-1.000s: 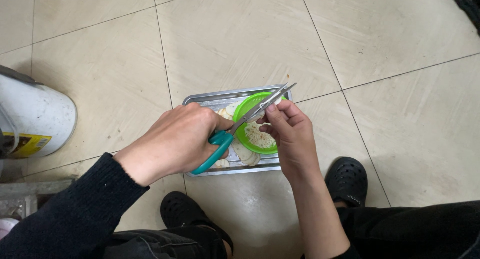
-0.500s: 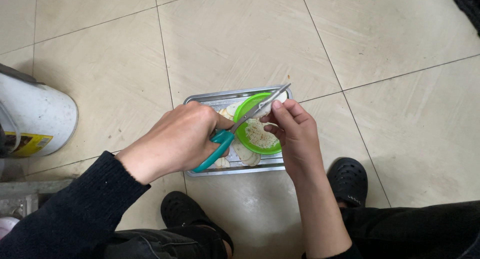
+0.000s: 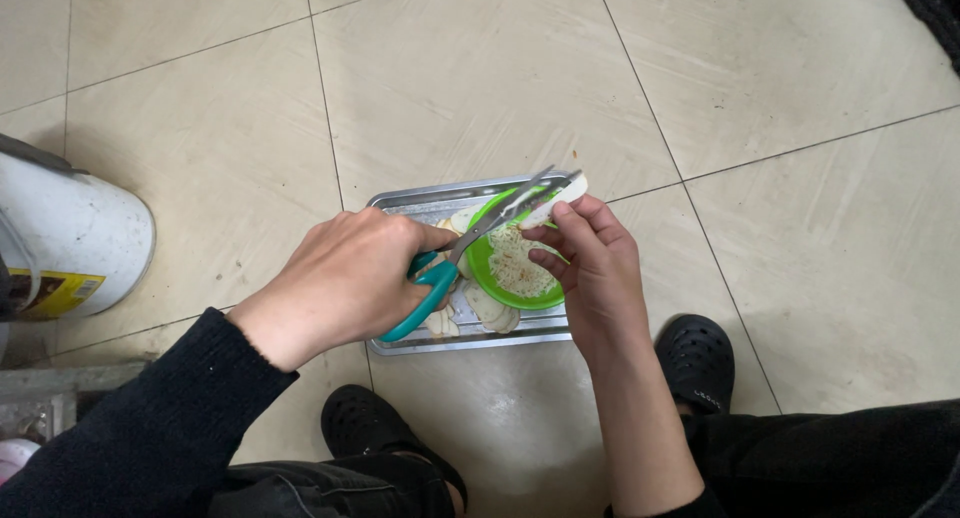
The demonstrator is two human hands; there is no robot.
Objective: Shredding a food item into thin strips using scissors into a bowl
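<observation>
My left hand (image 3: pixel 345 278) grips teal-handled scissors (image 3: pixel 470 243), blades slightly apart over a green bowl (image 3: pixel 497 290). My right hand (image 3: pixel 590 263) pinches a pale slice (image 3: pixel 560 200) and holds it between the blade tips. The bowl holds thin pale shreds (image 3: pixel 518 263). It sits on a metal tray (image 3: pixel 400 200) on the floor, with more pale slices (image 3: pixel 480 308) beside it.
A white bucket (image 3: pixel 75 233) with a yellow label stands at the left. My black shoes (image 3: pixel 695 363) rest on the beige tiled floor just behind the tray. A dark object shows at the top right corner.
My right hand has shifted the slice slightly up and right along the blades. The scissors blades have parted a little. The tray and bowl stay put.
</observation>
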